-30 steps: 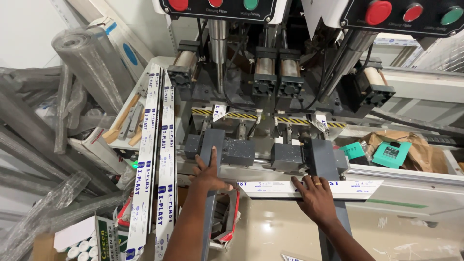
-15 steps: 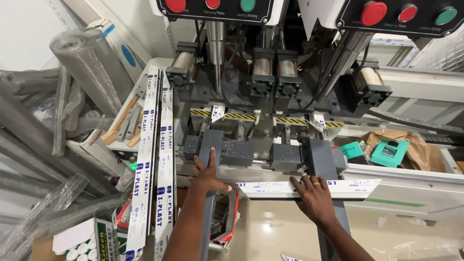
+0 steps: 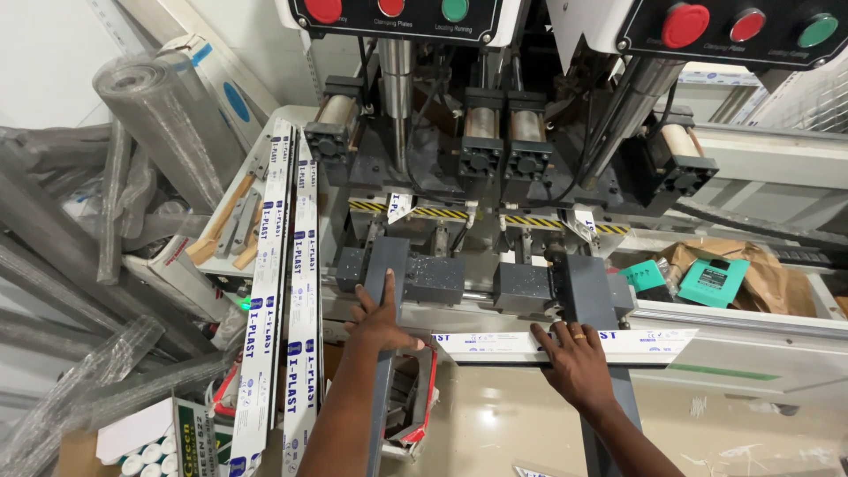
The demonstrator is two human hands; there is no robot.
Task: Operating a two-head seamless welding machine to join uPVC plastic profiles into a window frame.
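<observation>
Left hand [image 3: 382,320] flat on the grey clamp block [image 3: 389,269], fingers spread. Right hand [image 3: 574,360] pressing the white profile strip [image 3: 565,346] against the machine bed, fingers spread, gripping nothing.

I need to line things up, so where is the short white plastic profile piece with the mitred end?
In the head view, the white plastic profile piece lies flat across the machine bed at centre-right, under the right hand, beside the left hand.

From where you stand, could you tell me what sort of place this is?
Probably a window-frame workshop: a big machine with coloured push buttons, long white plastic strips stacked beside it, and wrapped bars leaning at the wall.
</observation>
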